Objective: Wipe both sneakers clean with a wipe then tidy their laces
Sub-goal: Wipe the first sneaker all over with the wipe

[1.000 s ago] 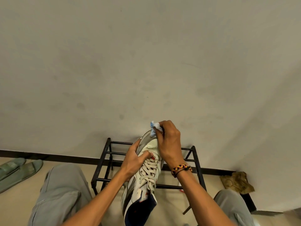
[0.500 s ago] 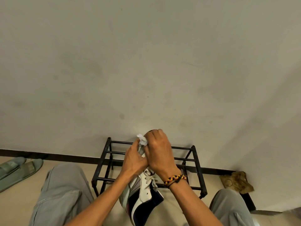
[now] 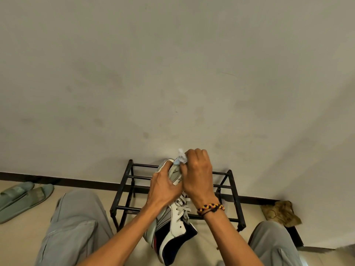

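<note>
White and grey leather with a navy heel, the sneaker (image 3: pixel 172 223) is held up in the lower centre of the frame, toe pointing away toward the wall, heel nearest the camera. Its toe and forefoot are mostly hidden behind both hands, and the heel end is cut off by the bottom edge. The left hand (image 3: pixel 165 191) grips the forefoot from the left, fingers wrapped round the upper. The right hand (image 3: pixel 197 173) has its fingers curled over the toe, pinching a crumpled pale wipe (image 3: pixel 181 157); only a small tuft of the wipe pokes out at the upper left of the knuckles, and the rest is hidden, so where it touches the shoe is hard to make out. Loose laces (image 3: pixel 183 207) show just below the right wrist, beside a braided bracelet (image 3: pixel 211 207).

Compared with half a second ago, the right hand sits slightly further right on the toe, and more of the shoe's side and laces is exposed.

Behind stands a black metal shoe rack (image 3: pixel 233 191) against the wall. Green slippers (image 3: pixel 23 198) lie at the left edge, partly cut off.
</note>
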